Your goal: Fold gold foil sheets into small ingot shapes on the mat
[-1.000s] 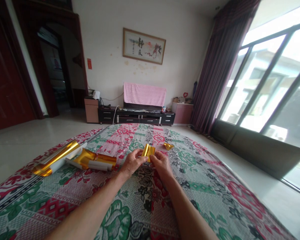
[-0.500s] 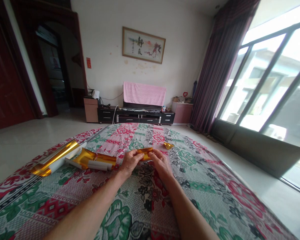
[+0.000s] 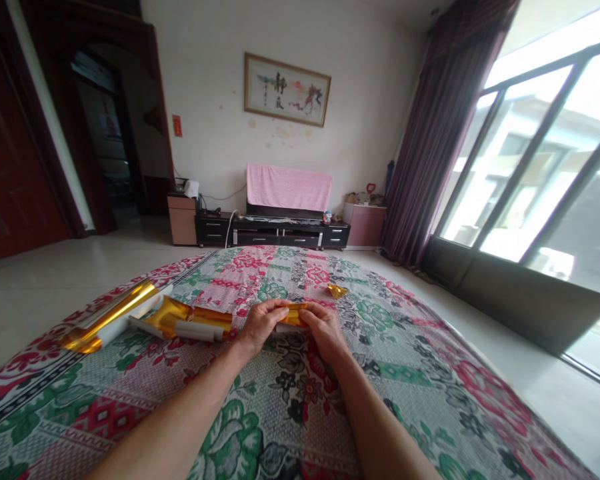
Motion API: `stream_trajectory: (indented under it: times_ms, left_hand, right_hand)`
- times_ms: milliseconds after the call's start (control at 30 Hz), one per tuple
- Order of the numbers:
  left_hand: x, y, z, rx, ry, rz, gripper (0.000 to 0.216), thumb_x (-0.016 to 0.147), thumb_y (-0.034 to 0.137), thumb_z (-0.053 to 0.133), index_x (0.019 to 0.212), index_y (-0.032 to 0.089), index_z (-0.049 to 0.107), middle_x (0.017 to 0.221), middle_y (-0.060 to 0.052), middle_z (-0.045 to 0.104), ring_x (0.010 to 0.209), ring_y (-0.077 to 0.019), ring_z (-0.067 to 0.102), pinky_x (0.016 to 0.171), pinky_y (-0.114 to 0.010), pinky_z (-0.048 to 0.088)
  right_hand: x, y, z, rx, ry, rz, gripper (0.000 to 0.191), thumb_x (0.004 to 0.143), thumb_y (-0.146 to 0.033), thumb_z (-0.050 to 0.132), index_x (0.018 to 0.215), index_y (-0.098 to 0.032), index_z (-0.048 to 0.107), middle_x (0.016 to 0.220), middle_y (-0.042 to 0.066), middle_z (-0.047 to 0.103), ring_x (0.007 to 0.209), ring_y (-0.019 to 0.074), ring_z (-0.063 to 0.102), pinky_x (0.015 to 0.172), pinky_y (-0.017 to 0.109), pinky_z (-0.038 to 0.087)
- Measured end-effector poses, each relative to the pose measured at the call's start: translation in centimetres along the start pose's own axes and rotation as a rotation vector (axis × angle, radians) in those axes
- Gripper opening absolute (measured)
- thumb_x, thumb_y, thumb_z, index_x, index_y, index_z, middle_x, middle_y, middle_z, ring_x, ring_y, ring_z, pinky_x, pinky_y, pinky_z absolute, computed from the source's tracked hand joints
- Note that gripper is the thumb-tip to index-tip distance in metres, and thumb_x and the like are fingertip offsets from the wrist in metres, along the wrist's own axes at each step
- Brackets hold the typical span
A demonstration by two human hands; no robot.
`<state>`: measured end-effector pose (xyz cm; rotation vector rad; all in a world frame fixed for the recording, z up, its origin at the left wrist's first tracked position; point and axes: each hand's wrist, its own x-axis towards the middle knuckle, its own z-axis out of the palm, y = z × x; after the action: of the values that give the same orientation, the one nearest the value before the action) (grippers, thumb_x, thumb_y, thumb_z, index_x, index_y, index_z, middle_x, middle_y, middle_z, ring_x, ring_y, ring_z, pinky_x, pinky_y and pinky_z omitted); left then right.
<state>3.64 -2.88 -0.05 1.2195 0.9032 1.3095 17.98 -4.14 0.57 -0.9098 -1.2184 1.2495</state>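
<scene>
A small piece of gold foil paper [image 3: 294, 315] is stretched between my two hands, with a pale strip along its lower edge. My left hand [image 3: 261, 325] pinches its left end between thumb and fingers. At the other end, my right hand [image 3: 325, 328] grips it the same way. Just beyond my right hand sits a small folded gold paper shape [image 3: 337, 291]. To the left lie curled gold sheets [image 3: 203, 320] with white backs, and a longer gold roll [image 3: 115, 317] next to them. The fingertips behind the foil are partly hidden.
A flowered cloth [image 3: 250, 393] in red, green and grey covers the rounded surface under my hands. Beyond it stand a low black cabinet [image 3: 260, 237] and a screen draped with a pink towel [image 3: 289, 187]. Windows and a dark curtain [image 3: 425, 147] are at the right.
The foil between my hands has turned, so a pale strip now shows along its lower edge. My fingers have shifted slightly on it; the other papers have stayed put.
</scene>
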Motion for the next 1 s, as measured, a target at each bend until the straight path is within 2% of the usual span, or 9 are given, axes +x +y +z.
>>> stream_trajectory:
  times_ms: [233, 433, 600, 733, 1000]
  left_hand:
    - [-0.26, 0.36, -0.04, 0.065, 0.015, 0.000, 0.026, 0.061, 0.024, 0.060, 0.083, 0.016, 0.068, 0.063, 0.001, 0.064, 0.057, -0.0115, 0.053, 0.055, -0.022, 0.041]
    - [-0.06, -0.09, -0.21, 0.040, -0.024, 0.009, 0.029, 0.063, 0.025, 0.058, 0.089, 0.016, 0.068, 0.069, 0.000, 0.067, 0.064, -0.0141, 0.058, 0.061, -0.024, 0.043]
    - [-0.29, 0.27, 0.01, 0.111, -0.005, -0.036, 0.031, 0.065, 0.027, 0.057, 0.093, 0.017, 0.068, 0.066, 0.000, 0.065, 0.053, -0.0116, 0.053, 0.048, -0.022, 0.039]
    - [-0.25, 0.24, -0.12, 0.089, 0.011, -0.043, 0.033, 0.065, 0.026, 0.057, 0.095, 0.017, 0.068, 0.063, 0.001, 0.063, 0.052, -0.0113, 0.051, 0.047, -0.021, 0.039]
    - [0.20, -0.33, -0.59, 0.013, -0.015, -0.059, 0.038, 0.065, 0.025, 0.057, 0.101, 0.019, 0.065, 0.078, -0.002, 0.068, 0.059, -0.0138, 0.056, 0.046, -0.022, 0.039]
  right_hand:
    - [0.03, 0.20, -0.23, -0.026, 0.051, -0.030, 0.020, 0.063, -0.032, 0.059, 0.077, -0.018, 0.062, 0.066, -0.001, 0.060, 0.059, 0.0119, 0.052, 0.060, 0.024, 0.042]
    - [0.11, 0.26, -0.42, -0.036, 0.013, -0.029, 0.017, 0.063, -0.029, 0.056, 0.074, -0.017, 0.060, 0.064, -0.001, 0.058, 0.058, 0.0114, 0.050, 0.058, 0.022, 0.041]
    - [0.16, 0.24, -0.38, -0.073, 0.019, 0.020, 0.015, 0.065, -0.029, 0.052, 0.075, -0.020, 0.057, 0.063, -0.003, 0.054, 0.056, 0.0112, 0.049, 0.050, 0.021, 0.040]
    - [0.27, 0.52, -0.30, -0.091, 0.028, 0.016, 0.018, 0.067, -0.032, 0.052, 0.080, -0.021, 0.056, 0.066, -0.003, 0.054, 0.056, 0.0116, 0.048, 0.047, 0.021, 0.041]
    - [0.20, 0.47, -0.02, -0.030, 0.010, 0.031, 0.025, 0.069, -0.035, 0.051, 0.090, -0.023, 0.055, 0.071, -0.003, 0.056, 0.058, 0.0119, 0.052, 0.047, 0.021, 0.044]
